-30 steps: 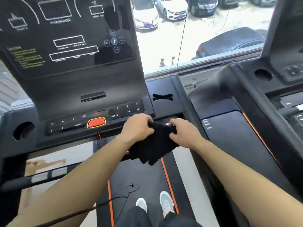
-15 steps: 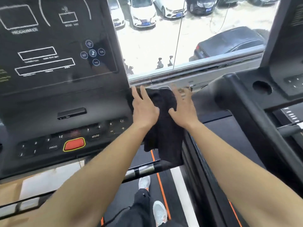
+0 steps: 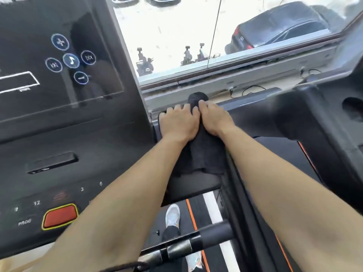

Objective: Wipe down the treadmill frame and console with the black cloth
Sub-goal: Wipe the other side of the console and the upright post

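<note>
The black cloth (image 3: 204,154) lies along the right shoulder of the treadmill console (image 3: 59,118), bunched at its far end near the window sill. My left hand (image 3: 177,124) and my right hand (image 3: 213,117) press down on it side by side, fingers curled over the cloth's far part. The cloth's near end hangs over the flat black frame panel (image 3: 193,185). The console's dark screen shows white outlines and round music buttons (image 3: 71,60). A red stop button (image 3: 60,216) sits at lower left.
A grey handlebar (image 3: 188,244) crosses below my arms. My shoe (image 3: 172,214) stands on the orange-edged belt (image 3: 198,211). A second treadmill (image 3: 318,118) stands close on the right. A window sill (image 3: 225,83) with cables runs ahead; parked cars lie outside.
Both hands went from holding the cloth above the belt to pressing it on the console's right shoulder, then pushed it farther toward the window. The view moved forward and right.
</note>
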`<action>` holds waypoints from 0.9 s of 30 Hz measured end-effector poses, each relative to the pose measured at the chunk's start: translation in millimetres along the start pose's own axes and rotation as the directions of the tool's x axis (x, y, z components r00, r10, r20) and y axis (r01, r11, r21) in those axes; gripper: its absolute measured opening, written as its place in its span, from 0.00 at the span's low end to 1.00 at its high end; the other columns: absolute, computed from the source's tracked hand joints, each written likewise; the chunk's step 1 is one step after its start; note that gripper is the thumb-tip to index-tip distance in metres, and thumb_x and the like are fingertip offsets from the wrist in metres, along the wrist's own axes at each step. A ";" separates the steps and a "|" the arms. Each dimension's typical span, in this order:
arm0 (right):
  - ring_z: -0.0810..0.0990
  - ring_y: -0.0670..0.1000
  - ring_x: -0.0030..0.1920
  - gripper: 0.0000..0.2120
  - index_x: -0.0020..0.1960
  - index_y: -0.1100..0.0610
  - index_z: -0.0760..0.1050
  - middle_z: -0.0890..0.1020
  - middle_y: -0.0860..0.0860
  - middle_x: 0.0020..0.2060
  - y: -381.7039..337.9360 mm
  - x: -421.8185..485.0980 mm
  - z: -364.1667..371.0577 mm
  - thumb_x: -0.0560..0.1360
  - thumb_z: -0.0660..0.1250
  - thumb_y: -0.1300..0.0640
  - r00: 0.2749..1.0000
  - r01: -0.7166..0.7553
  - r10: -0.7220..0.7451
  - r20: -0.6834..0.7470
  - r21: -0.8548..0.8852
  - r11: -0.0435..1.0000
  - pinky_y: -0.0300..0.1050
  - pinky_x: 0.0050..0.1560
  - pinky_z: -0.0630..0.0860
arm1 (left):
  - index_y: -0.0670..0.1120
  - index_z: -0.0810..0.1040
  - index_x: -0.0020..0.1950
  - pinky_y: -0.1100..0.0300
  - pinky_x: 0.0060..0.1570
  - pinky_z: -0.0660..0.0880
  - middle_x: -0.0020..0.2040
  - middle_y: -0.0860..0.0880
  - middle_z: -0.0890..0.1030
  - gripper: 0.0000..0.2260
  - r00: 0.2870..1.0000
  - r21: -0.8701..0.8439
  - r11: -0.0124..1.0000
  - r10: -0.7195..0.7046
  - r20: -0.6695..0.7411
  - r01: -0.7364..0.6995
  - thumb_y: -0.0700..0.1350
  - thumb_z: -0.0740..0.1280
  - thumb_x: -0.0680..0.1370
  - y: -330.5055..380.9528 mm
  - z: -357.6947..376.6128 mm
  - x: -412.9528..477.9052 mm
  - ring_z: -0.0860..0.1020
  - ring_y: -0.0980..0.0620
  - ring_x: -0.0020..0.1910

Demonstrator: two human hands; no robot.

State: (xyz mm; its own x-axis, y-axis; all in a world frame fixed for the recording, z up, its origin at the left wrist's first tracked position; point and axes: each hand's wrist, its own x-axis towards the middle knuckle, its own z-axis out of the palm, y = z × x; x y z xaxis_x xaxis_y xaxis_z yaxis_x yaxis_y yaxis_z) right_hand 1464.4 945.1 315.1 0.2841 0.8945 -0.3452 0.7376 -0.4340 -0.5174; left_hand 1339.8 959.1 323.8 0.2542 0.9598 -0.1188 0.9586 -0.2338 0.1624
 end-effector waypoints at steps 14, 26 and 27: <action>0.60 0.58 0.77 0.26 0.78 0.62 0.59 0.63 0.60 0.77 26.9 -110.0 15.0 0.83 0.58 0.55 0.971 0.189 -0.171 -0.169 0.099 0.977 0.51 0.76 0.59 | 0.50 0.69 0.77 0.37 0.74 0.58 0.80 0.44 0.63 0.26 0.991 -0.049 0.999 -0.008 -0.133 0.001 0.57 0.49 0.82 6.7 13.0 -107.8 0.58 0.34 0.78; 0.77 0.62 0.54 0.20 0.50 0.54 0.78 0.81 0.57 0.53 -15.6 -2.2 1.0 0.82 0.52 0.45 0.996 0.044 -0.038 -0.078 0.069 0.997 0.53 0.51 0.70 | 0.51 0.79 0.61 0.48 0.52 0.70 0.61 0.44 0.82 0.24 0.987 -0.024 0.998 -0.055 0.152 0.059 0.57 0.46 0.83 -6.7 -12.1 15.2 0.79 0.40 0.59; 0.78 0.61 0.50 0.19 0.41 0.54 0.77 0.82 0.56 0.46 -15.4 6.7 -0.2 0.81 0.54 0.46 0.998 0.036 -0.032 -0.054 0.082 0.996 0.50 0.47 0.70 | 0.51 0.80 0.62 0.48 0.52 0.70 0.62 0.43 0.81 0.24 0.975 -0.043 0.996 -0.064 0.214 0.075 0.57 0.46 0.83 -8.3 -16.0 23.0 0.78 0.40 0.60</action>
State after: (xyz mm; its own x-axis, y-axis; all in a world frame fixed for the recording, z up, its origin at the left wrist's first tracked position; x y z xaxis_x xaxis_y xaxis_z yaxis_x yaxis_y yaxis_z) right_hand 1455.1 957.9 320.9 0.2933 0.9122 -0.2860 0.6945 -0.4089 -0.5920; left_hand 1335.6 985.6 335.4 0.2136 0.9175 -0.3356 0.9686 -0.1541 0.1953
